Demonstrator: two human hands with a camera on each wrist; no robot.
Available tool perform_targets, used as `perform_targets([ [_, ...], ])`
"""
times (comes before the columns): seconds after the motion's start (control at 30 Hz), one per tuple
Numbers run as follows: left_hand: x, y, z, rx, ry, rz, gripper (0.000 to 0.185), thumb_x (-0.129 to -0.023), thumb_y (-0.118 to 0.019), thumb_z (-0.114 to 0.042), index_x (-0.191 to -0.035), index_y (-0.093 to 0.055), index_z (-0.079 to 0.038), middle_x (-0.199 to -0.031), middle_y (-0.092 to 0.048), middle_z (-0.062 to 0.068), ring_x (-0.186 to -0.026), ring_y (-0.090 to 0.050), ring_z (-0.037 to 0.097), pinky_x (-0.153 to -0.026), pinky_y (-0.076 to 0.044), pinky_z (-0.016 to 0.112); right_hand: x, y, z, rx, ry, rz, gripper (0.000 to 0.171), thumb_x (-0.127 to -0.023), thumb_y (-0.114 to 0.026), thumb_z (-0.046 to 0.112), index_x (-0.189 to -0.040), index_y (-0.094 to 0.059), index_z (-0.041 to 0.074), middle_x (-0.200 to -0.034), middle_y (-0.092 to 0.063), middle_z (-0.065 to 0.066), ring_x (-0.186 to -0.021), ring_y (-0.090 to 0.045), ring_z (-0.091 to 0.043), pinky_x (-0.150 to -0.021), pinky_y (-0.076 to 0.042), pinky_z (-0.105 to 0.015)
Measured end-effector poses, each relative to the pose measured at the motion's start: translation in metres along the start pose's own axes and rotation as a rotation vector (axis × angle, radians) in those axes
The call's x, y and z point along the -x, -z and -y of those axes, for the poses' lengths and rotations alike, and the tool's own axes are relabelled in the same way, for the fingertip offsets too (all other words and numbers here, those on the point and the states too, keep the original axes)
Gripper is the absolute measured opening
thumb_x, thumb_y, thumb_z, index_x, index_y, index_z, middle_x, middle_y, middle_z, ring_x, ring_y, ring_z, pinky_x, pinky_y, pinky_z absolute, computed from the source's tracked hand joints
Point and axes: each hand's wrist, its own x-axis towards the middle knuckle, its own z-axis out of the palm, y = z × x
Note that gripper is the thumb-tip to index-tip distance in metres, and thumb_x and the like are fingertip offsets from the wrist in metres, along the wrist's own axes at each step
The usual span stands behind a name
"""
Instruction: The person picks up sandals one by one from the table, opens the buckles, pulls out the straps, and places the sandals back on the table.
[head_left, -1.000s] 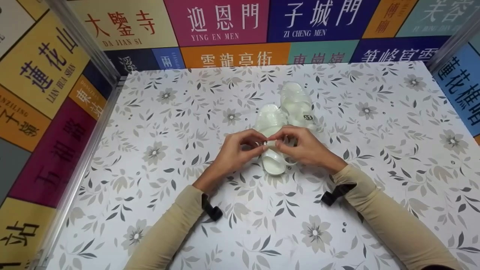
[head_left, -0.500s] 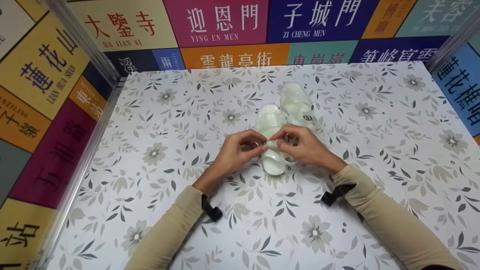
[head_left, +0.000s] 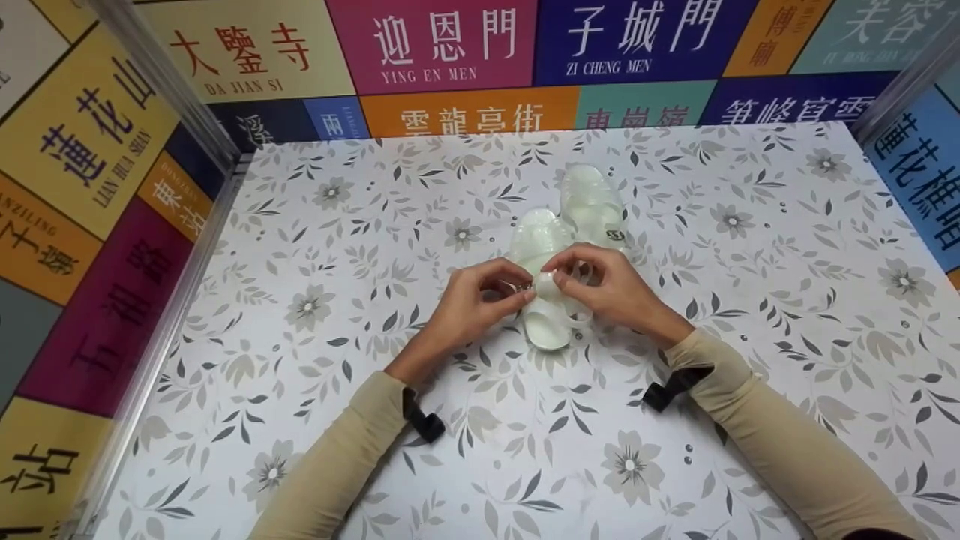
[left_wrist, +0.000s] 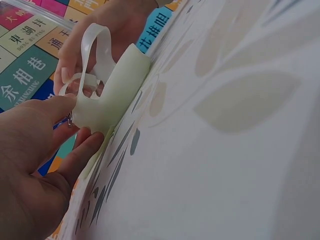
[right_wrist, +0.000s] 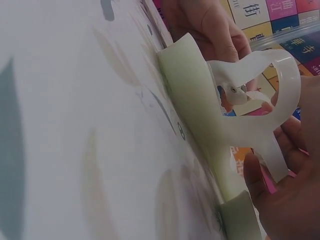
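The left hand [head_left: 471, 300] pinches the thin translucent ankle strap [left_wrist: 93, 47] and its small metal buckle [head_left: 523, 286] between thumb and fingertips, and the right hand [head_left: 609, 289] curls its fingers round the same strap from the other side, so both hands grip one piece. That strap belongs to the nearer pale, milky-white translucent jelly sandal [head_left: 545, 311], which lies flat on the table, heel toward the person, between the two hands. There are two sandals in all: the second matching jelly sandal [head_left: 592, 204] lies just beyond and to the right of the first, touching it or nearly so (the head view does not settle which), with a small dark label [head_left: 616, 235] on its side. Both sit near the middle of the white tabletop printed with grey flowers and leaves [head_left: 750, 262]. Two beige sleeves cover the forearms, each with one black wrist mount. Colourful panels of Chinese place names [head_left: 435, 45] wall the table on three sides.
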Motion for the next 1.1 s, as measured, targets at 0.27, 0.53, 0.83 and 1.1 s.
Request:
perform_targets([
  [0.27,-0.001,0.000,0.001,0.009,0.016,0.001,0.021,-0.099,-0.082,-0.024,-0.116,-0.078,-0.013,-0.111,-0.081,0.000,-0.095,-0.079,0.015,-0.089,-0.066,0.035,-0.002,-0.001,0.002,-0.046,0.046,-0.024,0.014,-0.103,-0.075,0.016,-0.116,-0.079,0.015,-0.111,-0.079,-0.010,-0.088,-0.065,-0.018,-0.078,-0.053,-0.025],
  [0.53,-0.001,0.000,0.001,0.032,0.019,0.002,0.021,-0.097,-0.083,-0.018,-0.117,-0.078,-0.011,-0.112,-0.081,0.004,-0.095,-0.079,0.018,-0.087,-0.066,0.037,-0.002,0.001,0.001,-0.073,0.079,-0.022,0.015,-0.104,-0.073,0.013,-0.118,-0.079,0.014,-0.113,-0.078,-0.012,-0.088,-0.070,-0.022,-0.076,-0.056,-0.026],
  [0.83,-0.001,0.000,0.000,0.033,0.026,0.000,0.017,-0.098,-0.082,-0.016,-0.115,-0.079,-0.014,-0.112,-0.080,0.002,-0.092,-0.079,0.017,-0.085,-0.066,0.035,0.001,0.014,0.009,-0.046,0.083,0.007,0.020,-0.106,-0.070,0.013,-0.125,-0.077,0.009,-0.130,-0.075,-0.005,-0.103,-0.075,-0.030,-0.076,-0.064,-0.025],
  [1.1,0.002,0.000,-0.002,0.050,0.050,0.001,0.016,-0.100,-0.079,-0.019,-0.116,-0.079,-0.017,-0.114,-0.079,-0.002,-0.092,-0.078,0.018,-0.083,-0.066,0.037,0.009,0.037,0.023,0.157,0.138,0.032,0.024,-0.109,-0.067,0.017,-0.130,-0.077,0.021,-0.151,-0.068,0.003,-0.131,-0.069,-0.024,-0.079,-0.067,-0.026],
])
